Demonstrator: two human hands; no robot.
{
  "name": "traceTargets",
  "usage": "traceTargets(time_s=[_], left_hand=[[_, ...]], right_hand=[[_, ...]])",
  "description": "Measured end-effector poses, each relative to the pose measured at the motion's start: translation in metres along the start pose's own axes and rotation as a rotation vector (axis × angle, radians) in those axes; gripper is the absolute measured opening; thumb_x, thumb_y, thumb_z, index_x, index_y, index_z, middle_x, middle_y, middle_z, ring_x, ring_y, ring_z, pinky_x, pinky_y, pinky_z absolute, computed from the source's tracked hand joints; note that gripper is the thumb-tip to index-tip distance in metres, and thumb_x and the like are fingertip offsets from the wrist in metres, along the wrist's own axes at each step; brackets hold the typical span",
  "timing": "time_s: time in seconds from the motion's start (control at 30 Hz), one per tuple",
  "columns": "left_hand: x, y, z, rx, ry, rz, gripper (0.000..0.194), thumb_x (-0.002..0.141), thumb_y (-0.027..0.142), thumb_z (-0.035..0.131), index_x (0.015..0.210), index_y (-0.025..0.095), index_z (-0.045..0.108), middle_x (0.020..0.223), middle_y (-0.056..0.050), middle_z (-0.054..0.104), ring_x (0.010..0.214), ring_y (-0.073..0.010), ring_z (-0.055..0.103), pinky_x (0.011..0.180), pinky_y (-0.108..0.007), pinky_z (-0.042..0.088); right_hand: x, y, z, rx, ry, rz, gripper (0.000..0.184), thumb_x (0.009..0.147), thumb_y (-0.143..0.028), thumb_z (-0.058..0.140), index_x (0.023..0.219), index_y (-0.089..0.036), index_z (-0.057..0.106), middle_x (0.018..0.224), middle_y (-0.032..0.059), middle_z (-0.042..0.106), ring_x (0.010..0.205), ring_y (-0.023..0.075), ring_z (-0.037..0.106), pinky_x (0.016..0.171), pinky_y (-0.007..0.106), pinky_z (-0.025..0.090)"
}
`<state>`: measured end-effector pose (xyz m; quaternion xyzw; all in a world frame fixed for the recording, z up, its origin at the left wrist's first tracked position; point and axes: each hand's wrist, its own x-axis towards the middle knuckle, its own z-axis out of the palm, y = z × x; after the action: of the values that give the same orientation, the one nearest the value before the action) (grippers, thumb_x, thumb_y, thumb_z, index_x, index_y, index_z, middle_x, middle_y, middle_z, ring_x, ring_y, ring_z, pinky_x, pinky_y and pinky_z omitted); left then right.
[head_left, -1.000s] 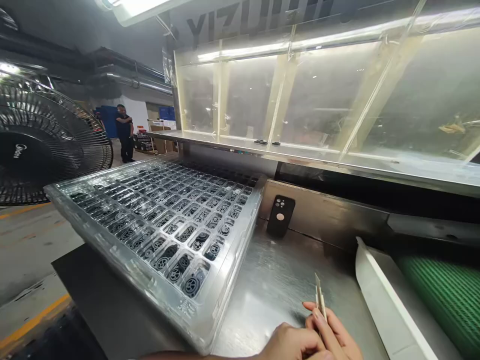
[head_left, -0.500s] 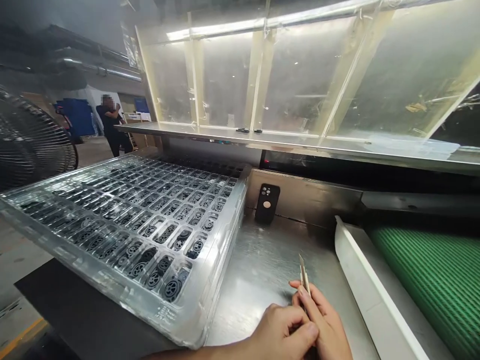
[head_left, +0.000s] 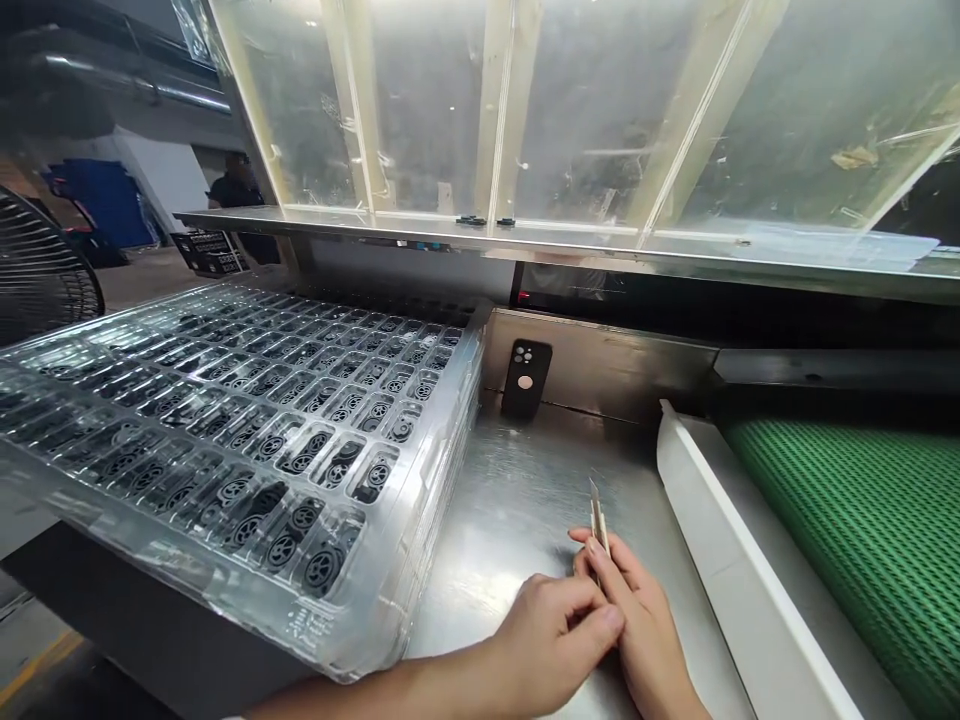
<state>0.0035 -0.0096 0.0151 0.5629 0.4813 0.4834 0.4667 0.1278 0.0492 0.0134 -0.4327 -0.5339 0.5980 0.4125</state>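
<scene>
A thin utility knife (head_left: 598, 520) with a pale handle points away from me, its blade tip uppermost. My right hand (head_left: 641, 620) is closed around the handle. My left hand (head_left: 555, 635) is also closed, with curled fingers against the right hand near its thumb. What lies inside the left fingers, if anything, is hidden. Both hands are above a bare metal work surface (head_left: 517, 510). Left of them stands a stack of clear plastic trays (head_left: 442, 440), the top one holding many small black wheel-patterned parts (head_left: 324, 570) in its compartments.
A black phone (head_left: 527, 378) leans against the metal back wall. On the right, a white rail (head_left: 739, 560) borders a green conveyor belt (head_left: 832, 520). A metal shelf (head_left: 585, 245) crosses above, with small black pieces (head_left: 472, 220) on it. A fan (head_left: 45, 265) and a person (head_left: 238, 185) are at left.
My view has tilted and shifted slightly, so the trays, phone and shelf sit higher in the picture. The person at left is now partly hidden behind the shelf. Both hands keep the same grip.
</scene>
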Motion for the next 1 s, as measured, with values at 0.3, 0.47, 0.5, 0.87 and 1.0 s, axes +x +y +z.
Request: traceTargets(time_s=[0.3,0.47,0.5,0.87,1.0], left_hand=[[-0.0009,0.0032,-0.0018,0.046,0.000,0.053,0.028,0.095,0.032,0.056,0.071,0.017,0.054,0.060,0.005,0.042,0.056,-0.0094,0.036,0.056,-0.027,0.025],[-0.0018,0.0068,-0.0024,0.076,0.010,0.082,0.029,0.094,0.030,0.056,0.069,0.018,0.049,0.060,0.005,0.042,0.057,-0.0098,0.037,0.056,-0.027,0.024],[-0.0020,0.0078,-0.0025,0.085,0.013,0.080,0.030,0.094,0.029,0.056,0.068,0.018,0.047,0.060,0.005,0.042,0.057,-0.0099,0.037,0.056,-0.027,0.025],[-0.0035,0.0063,-0.0021,0.174,0.066,0.235,0.030,0.092,0.021,0.060,0.067,0.017,0.045,0.060,0.006,0.039,0.057,-0.0090,0.035,0.058,-0.025,0.025],[-0.0041,0.0074,-0.0020,0.244,0.057,0.236,0.030,0.094,0.021,0.061,0.067,0.017,0.047,0.062,0.006,0.041,0.058,-0.0091,0.038,0.059,-0.024,0.027]], right_hand=[[0.0021,-0.0008,0.0025,-0.019,0.035,-0.002,0.071,0.075,-0.080,0.082,0.108,-0.017,0.075,0.071,0.0001,0.055,0.063,0.0175,0.049,0.056,0.024,0.043],[0.0010,-0.0009,0.0031,0.004,0.030,-0.020,0.071,0.075,-0.079,0.083,0.108,-0.017,0.073,0.072,-0.0007,0.054,0.064,0.0165,0.048,0.056,0.022,0.042],[0.0007,-0.0017,0.0041,0.008,0.044,-0.020,0.074,0.072,-0.081,0.084,0.107,-0.017,0.073,0.071,-0.0008,0.054,0.064,0.0165,0.048,0.056,0.022,0.042],[0.0000,0.0009,0.0054,-0.019,0.101,-0.109,0.072,0.070,-0.082,0.084,0.100,-0.017,0.073,0.070,-0.0010,0.053,0.061,0.0156,0.048,0.053,0.022,0.042],[0.0017,0.0050,0.0040,0.000,0.101,-0.117,0.071,0.071,-0.079,0.085,0.103,-0.017,0.073,0.071,-0.0012,0.054,0.062,0.0154,0.048,0.054,0.021,0.042]])
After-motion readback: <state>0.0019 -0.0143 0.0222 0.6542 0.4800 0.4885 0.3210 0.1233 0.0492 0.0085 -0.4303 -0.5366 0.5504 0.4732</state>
